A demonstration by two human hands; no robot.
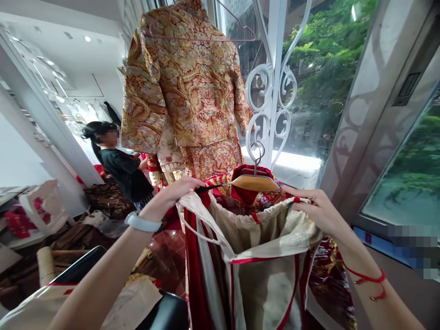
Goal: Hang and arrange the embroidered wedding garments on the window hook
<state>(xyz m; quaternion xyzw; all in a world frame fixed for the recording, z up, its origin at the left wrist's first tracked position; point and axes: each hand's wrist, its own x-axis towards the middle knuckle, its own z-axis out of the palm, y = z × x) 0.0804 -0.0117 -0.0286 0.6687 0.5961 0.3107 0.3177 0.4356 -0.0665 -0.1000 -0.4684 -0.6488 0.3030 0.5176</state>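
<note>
Left fingers [188, 183] and right fingers [307, 208] clamp the cream garment [264, 286], bottom edge out of frame.

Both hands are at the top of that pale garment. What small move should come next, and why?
Perhaps ease the left hand and right hand slightly apart: the gathered waistband of the pale garment dips between them, in front of the wooden hanger, so that might level it.

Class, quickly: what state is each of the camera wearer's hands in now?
Left hand: closed, holding the cream garment by its top edge.
Right hand: closed, holding that edge's other side.
</note>
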